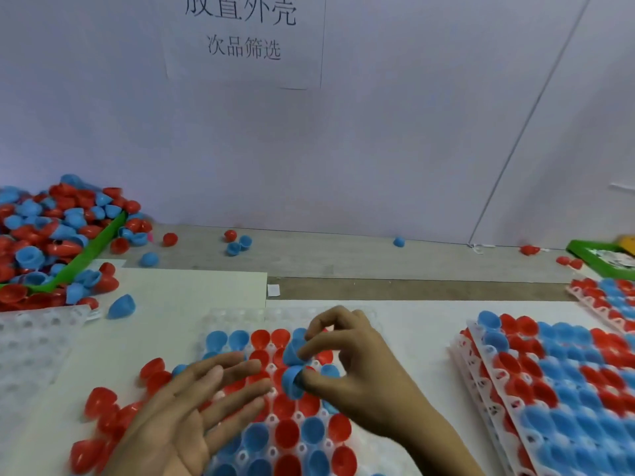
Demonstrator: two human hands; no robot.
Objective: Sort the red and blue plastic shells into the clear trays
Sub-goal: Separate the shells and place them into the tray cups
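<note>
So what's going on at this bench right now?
A person is filling a clear tray with red and blue shells. The right hand pinches a blue shell over the tray's middle, while the left hand lies open, palm up, beside it. The tray's far row looks unfilled. Loose red shells lie at the left, a green bin of mixed shells sits far left, and filled trays are stacked on the right.
</note>
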